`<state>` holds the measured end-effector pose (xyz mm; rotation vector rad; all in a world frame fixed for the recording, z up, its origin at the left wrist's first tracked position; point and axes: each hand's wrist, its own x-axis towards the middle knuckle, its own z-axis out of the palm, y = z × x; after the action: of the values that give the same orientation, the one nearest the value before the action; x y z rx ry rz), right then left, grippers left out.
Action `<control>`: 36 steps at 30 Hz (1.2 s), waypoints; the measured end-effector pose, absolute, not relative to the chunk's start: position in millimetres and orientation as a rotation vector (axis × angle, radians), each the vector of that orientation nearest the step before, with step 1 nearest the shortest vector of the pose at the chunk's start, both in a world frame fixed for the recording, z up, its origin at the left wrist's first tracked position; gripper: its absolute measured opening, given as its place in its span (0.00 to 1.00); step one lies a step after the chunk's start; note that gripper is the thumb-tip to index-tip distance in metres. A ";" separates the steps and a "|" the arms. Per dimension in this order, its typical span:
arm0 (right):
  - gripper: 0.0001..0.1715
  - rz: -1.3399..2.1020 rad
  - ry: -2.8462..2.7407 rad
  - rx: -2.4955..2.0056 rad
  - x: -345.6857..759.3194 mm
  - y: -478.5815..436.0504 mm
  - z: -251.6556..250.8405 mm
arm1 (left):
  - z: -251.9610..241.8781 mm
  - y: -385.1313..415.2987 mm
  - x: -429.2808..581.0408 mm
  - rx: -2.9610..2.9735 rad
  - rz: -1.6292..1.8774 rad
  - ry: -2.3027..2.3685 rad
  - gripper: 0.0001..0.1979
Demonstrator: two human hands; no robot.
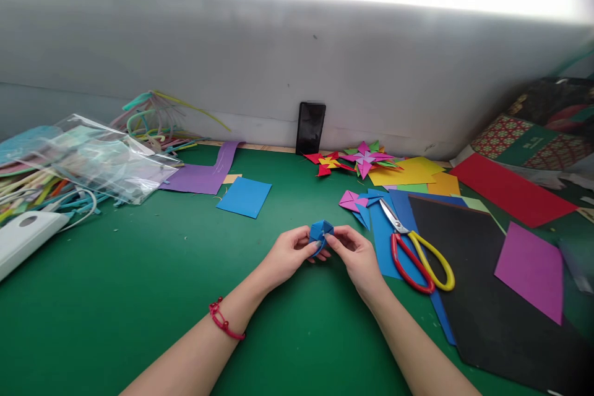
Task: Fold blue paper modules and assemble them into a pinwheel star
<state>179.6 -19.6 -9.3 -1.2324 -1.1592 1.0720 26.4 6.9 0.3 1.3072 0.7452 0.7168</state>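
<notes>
A small piece of folded blue paper (321,230) is held between my two hands, just above the green table. My left hand (293,246) pinches its left side, thumb in front and fingers behind. On the other side, my right hand (353,249) grips it with the thumb pressed on its front face. The fingertips behind the paper are partly hidden. Ahead and to the right lies a pink and blue folded paper piece (353,200). Scissors (403,232) with one red and one yellow handle rest on blue and black sheets beside my right hand.
A flat blue square (245,197) and purple paper (197,178) lie left of centre. Folded paper stars (364,158) sit near a phone (310,127) leaning on the wall. Black (487,284), red (515,189) and magenta sheets (531,272) cover the right. Pipe cleaners (153,120) pile up left.
</notes>
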 end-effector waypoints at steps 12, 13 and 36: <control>0.11 0.984 -1.028 -1.300 165.0 -27.1 -11.6 | -5.5 6.2 29.0 1.333 0.708 0.779 0.12; 0.11 0.980 -1.026 -1.304 164.9 -27.3 -11.3 | -5.2 6.3 28.9 1.338 0.706 0.777 0.12; 0.10 0.859 -0.999 -1.265 161.5 -28.8 -7.6 | -2.2 3.5 30.0 1.338 0.670 0.727 0.13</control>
<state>161.5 -28.8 -7.6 -1.2651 -0.9993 0.8588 30.0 3.5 -2.2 1.3381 0.7266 0.6698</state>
